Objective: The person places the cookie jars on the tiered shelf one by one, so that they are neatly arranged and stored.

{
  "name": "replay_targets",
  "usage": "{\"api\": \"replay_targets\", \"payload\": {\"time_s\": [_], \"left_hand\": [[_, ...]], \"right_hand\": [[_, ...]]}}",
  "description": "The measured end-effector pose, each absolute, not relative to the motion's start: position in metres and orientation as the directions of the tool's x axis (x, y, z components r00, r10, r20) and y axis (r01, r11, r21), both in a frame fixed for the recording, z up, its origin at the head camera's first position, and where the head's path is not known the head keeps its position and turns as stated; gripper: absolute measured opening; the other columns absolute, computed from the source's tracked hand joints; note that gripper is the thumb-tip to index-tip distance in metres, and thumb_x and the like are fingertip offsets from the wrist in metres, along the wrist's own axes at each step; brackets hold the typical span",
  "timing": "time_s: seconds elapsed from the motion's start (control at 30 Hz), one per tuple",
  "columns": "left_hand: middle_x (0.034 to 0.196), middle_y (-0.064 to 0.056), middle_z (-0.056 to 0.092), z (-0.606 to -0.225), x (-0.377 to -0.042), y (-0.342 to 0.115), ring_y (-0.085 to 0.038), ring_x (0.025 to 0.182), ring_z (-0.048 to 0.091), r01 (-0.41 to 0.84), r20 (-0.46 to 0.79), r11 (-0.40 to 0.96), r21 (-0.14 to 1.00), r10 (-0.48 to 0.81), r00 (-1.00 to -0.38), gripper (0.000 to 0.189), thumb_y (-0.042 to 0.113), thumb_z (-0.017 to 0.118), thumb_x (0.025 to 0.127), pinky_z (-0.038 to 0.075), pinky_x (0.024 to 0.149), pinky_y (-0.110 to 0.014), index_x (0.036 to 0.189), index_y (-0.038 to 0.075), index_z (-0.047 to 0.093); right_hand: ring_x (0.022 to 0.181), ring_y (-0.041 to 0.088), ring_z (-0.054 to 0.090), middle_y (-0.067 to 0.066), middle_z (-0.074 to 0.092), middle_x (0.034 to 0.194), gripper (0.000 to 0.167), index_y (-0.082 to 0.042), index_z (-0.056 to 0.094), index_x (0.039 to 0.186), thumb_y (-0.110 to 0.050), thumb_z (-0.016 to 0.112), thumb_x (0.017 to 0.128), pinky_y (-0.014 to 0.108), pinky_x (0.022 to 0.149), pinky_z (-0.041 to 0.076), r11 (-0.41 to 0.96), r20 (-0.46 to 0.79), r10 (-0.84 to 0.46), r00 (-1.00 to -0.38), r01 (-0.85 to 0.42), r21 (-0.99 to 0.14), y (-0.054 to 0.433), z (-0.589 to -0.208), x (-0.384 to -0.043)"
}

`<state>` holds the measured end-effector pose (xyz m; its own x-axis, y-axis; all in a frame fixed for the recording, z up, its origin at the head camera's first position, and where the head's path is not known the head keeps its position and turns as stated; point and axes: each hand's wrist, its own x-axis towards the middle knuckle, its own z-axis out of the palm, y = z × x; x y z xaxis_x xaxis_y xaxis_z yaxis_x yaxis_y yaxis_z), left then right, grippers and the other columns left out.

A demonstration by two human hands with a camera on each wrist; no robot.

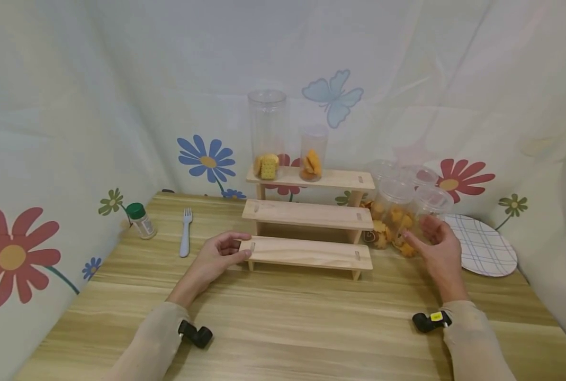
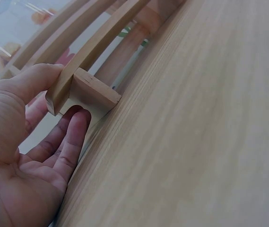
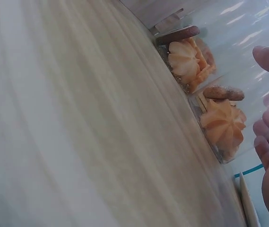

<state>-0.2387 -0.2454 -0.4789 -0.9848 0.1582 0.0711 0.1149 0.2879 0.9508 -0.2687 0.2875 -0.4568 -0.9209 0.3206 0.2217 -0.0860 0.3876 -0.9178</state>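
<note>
A three-step wooden display stand (image 1: 306, 254) stands mid-table. My left hand (image 1: 218, 254) grips the left end of its lowest step; in the left wrist view the thumb (image 2: 47, 75) lies on the board's edge and the fingers (image 2: 73, 142) are bent beneath it. Clear jars holding cookies (image 1: 394, 217) are grouped at the stand's right side. My right hand (image 1: 440, 256) is at the front right jar (image 1: 432, 200), thumb and fingers spread apart. In the right wrist view, flower-shaped cookies (image 3: 224, 125) show low inside the jars; whether the fingers touch the jar is unclear.
On the top step stand a tall clear jar (image 1: 267, 127) with yellow crackers and a shorter jar (image 1: 313, 151) with orange snacks. A checked plate (image 1: 487, 246) lies far right. At left are a pale fork (image 1: 186, 233) and a green-capped shaker (image 1: 142, 222). A flowered curtain hangs behind.
</note>
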Motion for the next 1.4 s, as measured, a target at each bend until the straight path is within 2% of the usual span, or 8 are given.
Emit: {"api": "replay_targets", "payload": {"time_s": [0.2, 0.53, 0.73, 0.93, 1.17, 1.3, 1.4], "left_hand": [[0.125, -0.014, 0.074, -0.478, -0.238, -0.246, -0.026, 0.112, 0.069, 0.112, 0.067, 0.287, 0.951, 0.162, -0.984, 0.044, 0.025, 0.086, 0.102, 0.056, 0.094, -0.025, 0.142, 0.013, 0.074], [0.125, -0.014, 0.074, -0.479, -0.239, -0.247, -0.025, 0.111, 0.069, 0.116, 0.071, 0.28, 0.953, 0.167, -0.983, 0.043, 0.024, 0.086, 0.102, 0.057, 0.094, -0.025, 0.141, 0.012, 0.074], [0.125, -0.015, 0.074, -0.479, -0.239, -0.247, -0.025, 0.111, 0.069, 0.117, 0.072, 0.277, 0.954, 0.167, -0.983, 0.043, 0.024, 0.086, 0.102, 0.056, 0.094, -0.025, 0.141, 0.012, 0.074], [0.126, -0.015, 0.074, -0.478, -0.24, -0.247, -0.026, 0.112, 0.069, 0.12, 0.074, 0.285, 0.951, 0.169, -0.983, 0.043, 0.025, 0.086, 0.102, 0.056, 0.095, -0.025, 0.141, 0.013, 0.074], [0.126, -0.016, 0.074, -0.479, -0.239, -0.245, -0.026, 0.112, 0.069, 0.123, 0.076, 0.281, 0.952, 0.173, -0.982, 0.042, 0.024, 0.086, 0.102, 0.056, 0.095, -0.025, 0.141, 0.012, 0.074], [0.126, -0.015, 0.073, -0.48, -0.239, -0.246, -0.026, 0.112, 0.068, 0.122, 0.074, 0.285, 0.951, 0.171, -0.982, 0.043, 0.024, 0.086, 0.102, 0.056, 0.095, -0.025, 0.141, 0.012, 0.074], [0.126, -0.015, 0.073, -0.48, -0.239, -0.246, -0.026, 0.112, 0.069, 0.119, 0.072, 0.284, 0.952, 0.169, -0.983, 0.043, 0.024, 0.086, 0.102, 0.056, 0.095, -0.025, 0.141, 0.012, 0.074]], "right_hand": [[0.126, 0.013, 0.061, 0.007, 0.068, 0.14, 0.064, -0.007, 0.063, 0.148, -0.025, 0.094, 0.094, 0.022, 0.109, 0.047, 0.348, 0.261, 0.387, -0.885, -0.122, -0.93, 0.287, -0.448, -0.265], [0.117, 0.011, 0.057, -0.002, 0.068, 0.131, 0.055, -0.015, 0.07, 0.142, -0.03, 0.093, 0.095, 0.028, 0.108, 0.044, 0.369, 0.344, 0.433, -0.833, -0.185, -0.911, 0.29, -0.425, -0.259], [0.118, 0.016, 0.053, -0.004, 0.065, 0.126, 0.045, -0.016, 0.069, 0.135, -0.031, 0.09, 0.098, 0.024, 0.103, 0.043, 0.345, 0.333, 0.45, -0.829, -0.182, -0.921, 0.284, -0.402, -0.252], [0.112, 0.011, 0.054, -0.007, 0.066, 0.123, 0.051, -0.01, 0.07, 0.141, -0.023, 0.09, 0.097, 0.021, 0.094, 0.043, 0.371, 0.431, 0.414, -0.802, -0.284, -0.884, 0.277, -0.381, -0.246], [0.114, 0.015, 0.062, -0.001, 0.072, 0.129, 0.053, -0.013, 0.071, 0.147, -0.012, 0.089, 0.097, 0.017, 0.097, 0.048, 0.328, 0.491, 0.342, -0.801, -0.388, -0.861, 0.271, -0.354, -0.231], [0.108, 0.016, 0.066, 0.001, 0.074, 0.123, 0.056, -0.014, 0.072, 0.147, -0.003, 0.089, 0.094, 0.015, 0.099, 0.049, 0.276, 0.51, 0.281, -0.813, -0.441, -0.854, 0.262, -0.34, -0.23], [0.11, 0.013, 0.068, -0.002, 0.074, 0.124, 0.058, -0.017, 0.072, 0.148, -0.005, 0.09, 0.094, 0.016, 0.1, 0.049, 0.279, 0.519, 0.238, -0.821, -0.454, -0.846, 0.252, -0.328, -0.235]]}}
